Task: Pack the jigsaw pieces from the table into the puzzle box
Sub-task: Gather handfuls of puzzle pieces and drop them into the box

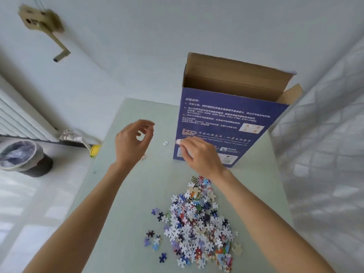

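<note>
the table (pixel 122 223) is a pale green surface running from the bottom of the view up to a far edge just beyond the box. its left edge runs along the floor side, its right edge beside a white quilted surface (pixel 325 154).

the puzzle box (pixel 226 123) stands upright near the far right of the table, blue printed face toward the camera, top flaps open and brown inside showing. its base rests on the table; its right side sits close to the table's right edge.

the pile of jigsaw pieces (pixel 199 225) lies on the table in the near centre-right, well short of the box, with bare surface between pile and box base. a few loose pieces (pixel 155 241) lie just to the left of the pile. one single white piece (pixel 165 143) lies apart on the table, between the two hands and just left of the box.

the left hand (pixel 132 142) hangs above the table left of the box, fingers loosely curled, thumb and forefinger near each other; nothing can be seen held in it. a small pale piece (pixel 143 157) shows at its lower edge on the table.

the right hand (pixel 199 152) is in front of the lower part of the box face, fingers curled with the fingertips bunched at its left; blur prevents telling whether it pinches a piece.

the left half of the table is open surface. a bin (pixel 23 156) stands on the floor at left, below a radiator (pixel 19 119).
</note>
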{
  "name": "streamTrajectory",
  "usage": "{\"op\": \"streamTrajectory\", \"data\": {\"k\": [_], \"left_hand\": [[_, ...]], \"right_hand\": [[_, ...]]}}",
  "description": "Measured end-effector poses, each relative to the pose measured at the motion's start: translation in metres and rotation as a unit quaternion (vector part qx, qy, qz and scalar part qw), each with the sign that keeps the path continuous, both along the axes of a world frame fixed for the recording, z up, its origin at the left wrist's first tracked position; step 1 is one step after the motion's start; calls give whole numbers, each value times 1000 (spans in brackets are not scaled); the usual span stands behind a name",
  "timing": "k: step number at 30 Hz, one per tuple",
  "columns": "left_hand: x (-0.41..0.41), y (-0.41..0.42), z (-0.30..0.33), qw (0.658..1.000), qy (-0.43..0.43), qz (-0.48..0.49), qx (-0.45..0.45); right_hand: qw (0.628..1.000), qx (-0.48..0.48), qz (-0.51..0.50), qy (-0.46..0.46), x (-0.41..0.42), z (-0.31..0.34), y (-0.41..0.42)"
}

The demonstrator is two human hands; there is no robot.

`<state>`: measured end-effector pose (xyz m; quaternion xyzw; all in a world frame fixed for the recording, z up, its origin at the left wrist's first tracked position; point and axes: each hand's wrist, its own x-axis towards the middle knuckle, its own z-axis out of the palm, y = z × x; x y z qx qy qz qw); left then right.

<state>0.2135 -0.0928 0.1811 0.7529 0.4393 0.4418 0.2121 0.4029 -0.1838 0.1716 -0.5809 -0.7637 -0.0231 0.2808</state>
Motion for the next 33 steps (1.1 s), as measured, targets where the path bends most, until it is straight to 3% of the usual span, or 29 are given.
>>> {"op": "streamTrajectory", "data": {"k": [4,8,15,21,26,33], "left_hand": [[-52,22,-85,979,142,43,-138],[-68,39,-144,933,278,2,-228],[-63,60,-212,871,436,-112,-197],[-74,34,-217,872,435,-116,-193],[-80,-17,-215,886,404,-124,-190],[-37,-79,-201,880,398,-196,-169]], "right_hand": [[982,-186,8,4,-44,-79,28],[947,-321,-26,-13,-61,-129,67],[880,-443,-162,56,-76,-186,138],[891,-411,-189,-37,-82,-205,127],[922,-375,-94,-28,-99,-200,34],[926,-366,-85,-31,-47,-177,-105]]}}
